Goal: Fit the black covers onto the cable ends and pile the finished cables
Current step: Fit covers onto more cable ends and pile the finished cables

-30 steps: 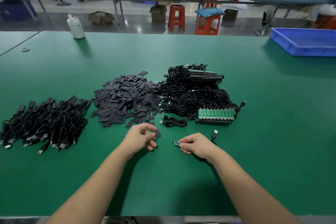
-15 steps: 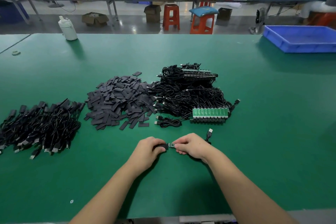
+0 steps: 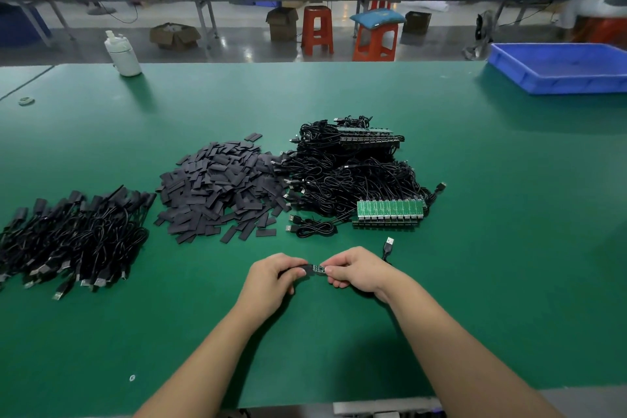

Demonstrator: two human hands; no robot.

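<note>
Both hands [image 3: 271, 276] [image 3: 356, 270] pinched — fingertips together

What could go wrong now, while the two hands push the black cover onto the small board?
1. The cover in the left hand is only partly on the green board; pushed at an angle, it may jam or bend the board.
2. The right hand pinches just the board's end, so the grip could slip.
3. The cable's loose plug lies near the unfinished cables and could snag there.
</note>
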